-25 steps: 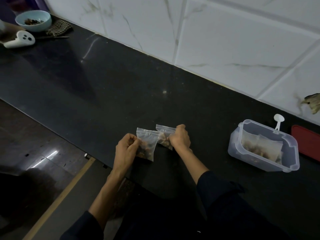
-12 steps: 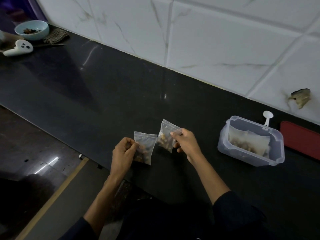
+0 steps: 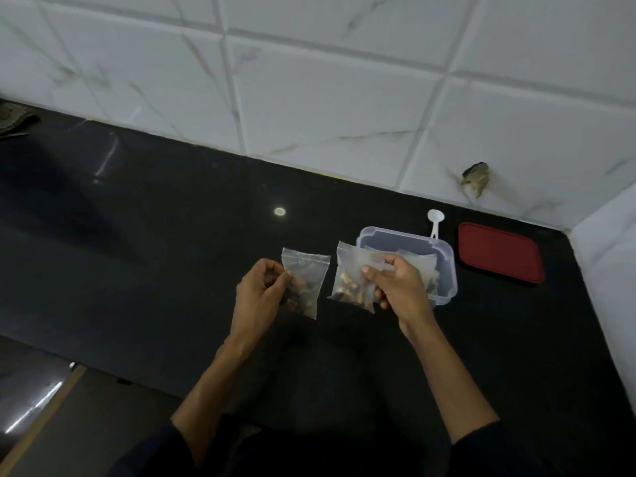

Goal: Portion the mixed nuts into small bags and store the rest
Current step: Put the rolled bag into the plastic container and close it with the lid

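Observation:
Two small clear zip bags of mixed nuts hang above the black counter [image 3: 172, 256]. My left hand [image 3: 261, 294] pinches the left bag [image 3: 306, 284] by its left edge. My right hand [image 3: 399, 287] grips the right bag [image 3: 351, 284] from its right side, just in front of a clear plastic container [image 3: 447, 266]. Inside the container lie other bags with nuts, partly hidden behind my right hand. A white scoop [image 3: 435, 222] stands at the container's far rim.
A red lid [image 3: 499, 251] lies flat to the right of the container, near the wall corner. White marbled tiles [image 3: 327, 98] back the counter. A cloth [image 3: 13, 118] shows at the far left edge. The counter's front edge runs below my forearms.
Both hands have lifted their bags and moved right toward the container. The view has swung right, so the bowl and white controller at the far left have dropped out.

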`<state>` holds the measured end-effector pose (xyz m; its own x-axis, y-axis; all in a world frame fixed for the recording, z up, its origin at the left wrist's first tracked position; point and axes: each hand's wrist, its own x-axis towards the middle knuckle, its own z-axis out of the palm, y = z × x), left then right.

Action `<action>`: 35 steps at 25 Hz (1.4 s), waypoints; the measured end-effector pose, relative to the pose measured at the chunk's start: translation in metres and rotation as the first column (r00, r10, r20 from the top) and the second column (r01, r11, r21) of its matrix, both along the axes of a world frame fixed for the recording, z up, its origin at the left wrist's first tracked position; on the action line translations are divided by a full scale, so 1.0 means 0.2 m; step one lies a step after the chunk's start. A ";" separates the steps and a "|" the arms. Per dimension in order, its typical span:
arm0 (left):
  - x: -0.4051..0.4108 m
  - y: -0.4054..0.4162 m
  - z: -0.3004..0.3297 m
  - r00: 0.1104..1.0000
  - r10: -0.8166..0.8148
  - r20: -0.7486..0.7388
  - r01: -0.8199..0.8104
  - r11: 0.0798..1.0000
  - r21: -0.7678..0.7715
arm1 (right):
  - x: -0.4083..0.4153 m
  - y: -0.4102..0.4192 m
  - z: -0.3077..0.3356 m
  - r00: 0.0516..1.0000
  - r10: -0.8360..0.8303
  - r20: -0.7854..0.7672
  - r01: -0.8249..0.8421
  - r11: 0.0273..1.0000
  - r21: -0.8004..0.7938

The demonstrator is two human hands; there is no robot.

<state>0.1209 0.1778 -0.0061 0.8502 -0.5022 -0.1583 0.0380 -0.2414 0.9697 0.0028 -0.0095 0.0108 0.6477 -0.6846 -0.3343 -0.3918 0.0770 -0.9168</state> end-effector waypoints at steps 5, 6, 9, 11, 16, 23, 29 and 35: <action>-0.07 -0.40 0.11 0.980 -0.123 0.159 0.122 0.992 0.020 | -0.19 -0.38 0.04 0.989 -0.149 0.019 0.151 0.976 -0.158; -0.07 -0.48 0.11 0.966 -0.156 0.208 0.151 0.988 0.040 | -0.22 -0.45 0.03 0.986 -0.168 0.002 0.165 0.966 -0.197; -0.06 -0.70 0.06 0.896 -0.267 0.354 0.213 0.959 0.185 | -0.25 -0.60 -0.01 0.982 -0.169 -0.085 0.139 0.949 -0.284; -0.05 -0.81 0.01 0.845 -0.354 0.400 0.232 0.918 0.323 | -0.24 -0.64 -0.03 0.979 -0.140 -0.145 0.096 0.956 -0.277; -0.05 -0.97 -0.05 0.773 -0.516 0.369 0.234 0.773 0.590 | -0.14 -0.68 -0.09 0.951 -0.066 -0.303 -0.053 0.928 -0.369; -0.07 -1.05 -0.12 0.766 -0.578 0.282 0.199 0.630 0.751 | -0.04 -0.60 -0.13 0.838 -0.093 -0.538 -0.299 0.747 -0.594; -0.12 -1.04 -0.06 0.706 -0.598 0.379 0.148 0.648 0.748 | -0.05 -0.55 -0.09 0.839 -0.114 -0.532 -0.285 0.741 -0.608; -0.11 -1.07 -0.09 0.612 -0.690 0.386 0.279 0.645 0.711 | -0.08 -0.54 -0.08 0.866 0.090 -0.491 -0.431 0.633 -0.643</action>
<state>0.0995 -0.0371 -0.0232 0.4971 -0.8592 -0.1216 -0.7619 -0.4992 0.4126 -0.0138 -0.1176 -0.0052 0.7715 -0.6319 -0.0744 -0.6045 -0.6913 -0.3959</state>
